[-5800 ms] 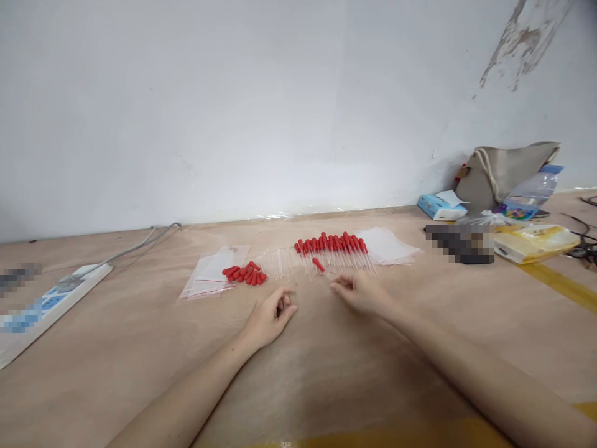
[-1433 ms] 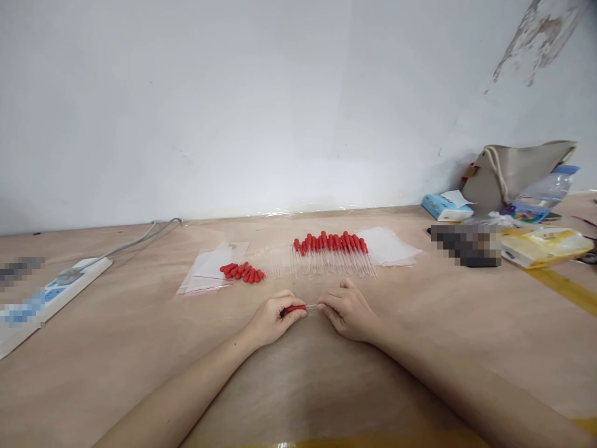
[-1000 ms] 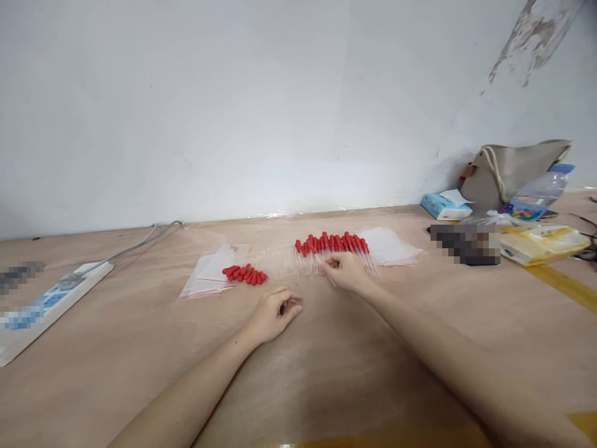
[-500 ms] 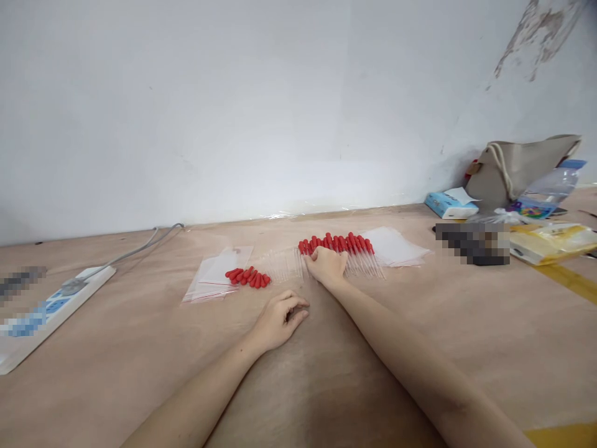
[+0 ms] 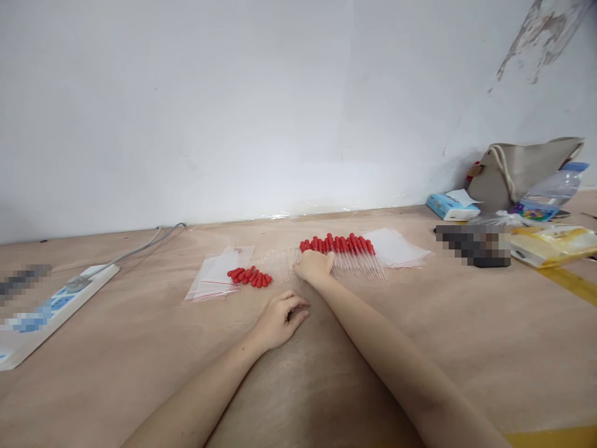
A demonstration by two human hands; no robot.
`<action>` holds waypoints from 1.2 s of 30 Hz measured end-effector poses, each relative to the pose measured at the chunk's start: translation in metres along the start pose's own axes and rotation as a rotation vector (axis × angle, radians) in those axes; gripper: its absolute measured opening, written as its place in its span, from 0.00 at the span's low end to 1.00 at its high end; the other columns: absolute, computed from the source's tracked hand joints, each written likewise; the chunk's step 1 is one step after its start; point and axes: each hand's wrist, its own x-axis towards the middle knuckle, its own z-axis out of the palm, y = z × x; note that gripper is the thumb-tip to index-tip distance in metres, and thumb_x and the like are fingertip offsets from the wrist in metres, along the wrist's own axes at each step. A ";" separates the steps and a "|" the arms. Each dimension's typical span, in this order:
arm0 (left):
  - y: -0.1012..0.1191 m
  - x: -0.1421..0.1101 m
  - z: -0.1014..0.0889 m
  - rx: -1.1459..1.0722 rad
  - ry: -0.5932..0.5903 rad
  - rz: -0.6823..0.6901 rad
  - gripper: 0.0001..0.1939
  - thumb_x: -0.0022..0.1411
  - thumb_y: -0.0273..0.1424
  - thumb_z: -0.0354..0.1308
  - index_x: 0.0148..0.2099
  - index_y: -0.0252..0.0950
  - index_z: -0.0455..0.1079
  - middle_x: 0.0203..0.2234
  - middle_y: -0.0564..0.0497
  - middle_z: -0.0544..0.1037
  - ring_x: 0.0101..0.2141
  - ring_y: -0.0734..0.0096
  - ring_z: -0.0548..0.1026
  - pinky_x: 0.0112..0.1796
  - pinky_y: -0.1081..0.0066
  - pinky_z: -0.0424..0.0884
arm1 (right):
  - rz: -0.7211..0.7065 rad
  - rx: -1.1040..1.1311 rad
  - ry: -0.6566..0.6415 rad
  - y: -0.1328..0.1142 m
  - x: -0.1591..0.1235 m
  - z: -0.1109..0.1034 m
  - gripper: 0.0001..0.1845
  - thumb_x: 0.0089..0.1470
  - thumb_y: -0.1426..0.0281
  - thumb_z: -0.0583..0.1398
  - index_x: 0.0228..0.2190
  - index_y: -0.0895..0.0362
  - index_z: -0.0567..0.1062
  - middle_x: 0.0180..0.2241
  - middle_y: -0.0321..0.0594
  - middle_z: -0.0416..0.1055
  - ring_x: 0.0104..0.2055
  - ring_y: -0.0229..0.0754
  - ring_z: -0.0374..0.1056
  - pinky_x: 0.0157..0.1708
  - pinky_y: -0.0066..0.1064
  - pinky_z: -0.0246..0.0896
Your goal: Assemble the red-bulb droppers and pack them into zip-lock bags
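Observation:
My right hand (image 5: 313,266) reaches over the right end of a row of clear glass tubes (image 5: 276,264). Its fingers are curled together and pointing down, and the fingertips are too hidden to show what is between them. Just right of it lies a row of droppers (image 5: 354,254) with red rubber bulbs and clear tubes. My left hand (image 5: 276,320) rests on the table nearer to me, thumb and fingers loosely apart with nothing in them. Loose red rubber bulbs (image 5: 252,276) lie left of the tubes, partly on a stack of clear zip bags (image 5: 212,280).
More clear bags (image 5: 396,247) lie right of the droppers. A power strip (image 5: 69,305) with a grey cable is at far left. On the right are a blue tissue pack (image 5: 450,206), a grey bag (image 5: 527,165), a blurred dark object (image 5: 485,246) and a yellow-white package (image 5: 553,242).
My right hand has moved slightly left and toward me, from the red bulbs at the left end of the dropper row to the loose glass tubes. My left hand has stayed still.

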 end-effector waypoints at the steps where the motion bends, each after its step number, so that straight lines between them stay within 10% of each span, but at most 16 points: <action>1: 0.000 0.000 0.000 0.003 0.000 0.001 0.09 0.59 0.30 0.51 0.40 0.37 0.70 0.31 0.49 0.71 0.29 0.72 0.68 0.31 0.72 0.65 | 0.003 0.004 -0.007 -0.001 0.001 0.000 0.11 0.46 0.65 0.56 0.28 0.59 0.74 0.29 0.48 0.73 0.32 0.46 0.68 0.41 0.42 0.42; 9: -0.022 0.009 -0.031 0.403 0.408 -0.089 0.07 0.57 0.34 0.53 0.33 0.37 0.69 0.30 0.48 0.70 0.35 0.63 0.66 0.40 0.63 0.60 | -0.104 0.085 0.088 0.012 -0.014 -0.011 0.15 0.50 0.63 0.51 0.23 0.57 0.72 0.25 0.40 0.72 0.30 0.42 0.67 0.40 0.38 0.44; 17: -0.052 0.013 -0.046 0.566 0.396 -0.200 0.09 0.52 0.37 0.57 0.32 0.38 0.71 0.31 0.48 0.69 0.36 0.59 0.65 0.38 0.62 0.61 | -0.354 0.189 0.300 0.079 -0.064 -0.022 0.12 0.49 0.64 0.54 0.20 0.56 0.68 0.21 0.34 0.69 0.27 0.36 0.63 0.35 0.32 0.44; 30: -0.043 0.014 -0.045 0.027 0.608 -0.351 0.11 0.55 0.36 0.52 0.36 0.34 0.69 0.28 0.49 0.72 0.27 0.71 0.72 0.31 0.70 0.68 | -0.407 0.385 0.397 0.119 -0.086 -0.016 0.10 0.54 0.66 0.51 0.25 0.57 0.66 0.22 0.35 0.67 0.25 0.36 0.62 0.33 0.31 0.51; 36: -0.004 0.016 -0.015 -0.605 0.441 -0.341 0.13 0.52 0.32 0.55 0.40 0.33 0.67 0.32 0.48 0.76 0.34 0.68 0.75 0.39 0.67 0.68 | -0.579 0.406 0.333 0.118 -0.094 -0.018 0.08 0.57 0.71 0.48 0.34 0.56 0.66 0.30 0.39 0.69 0.32 0.39 0.63 0.33 0.30 0.53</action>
